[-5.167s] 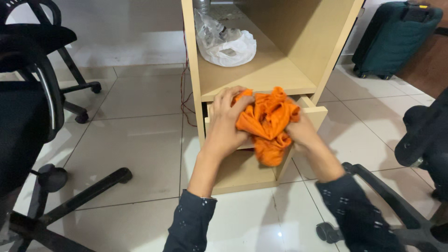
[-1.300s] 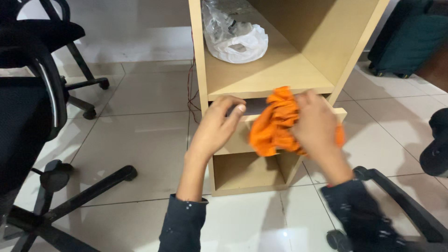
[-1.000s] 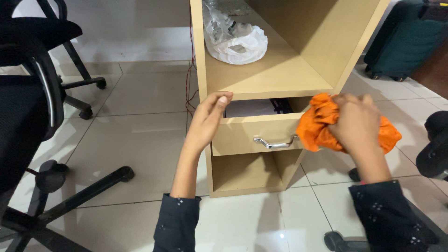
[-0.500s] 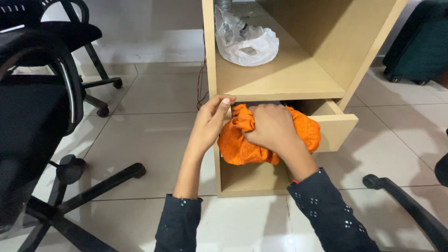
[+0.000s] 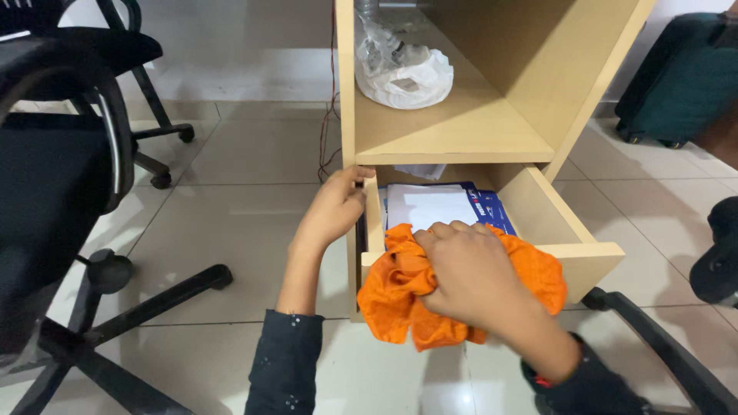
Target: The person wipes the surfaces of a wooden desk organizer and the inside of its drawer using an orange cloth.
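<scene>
Head view: right hand [image 5: 469, 273] clamped on a bunched orange cloth [image 5: 400, 296], pressing it on the front edge of the open drawer [image 5: 573, 246]; part of the cloth hangs down over the drawer front. Left hand [image 5: 332, 211] sits just left of the cloth, fingers curled onto the drawer's left side up by the cabinet [image 5: 538, 69] edge. Hands apart. White paper [image 5: 427, 207] and blue packets [image 5: 492, 211] lie in the drawer just beyond the right hand. White plastic bag [image 5: 403, 73] on the shelf above, well past both hands. Black office chair [image 5: 54, 177] far left of the left hand
</scene>
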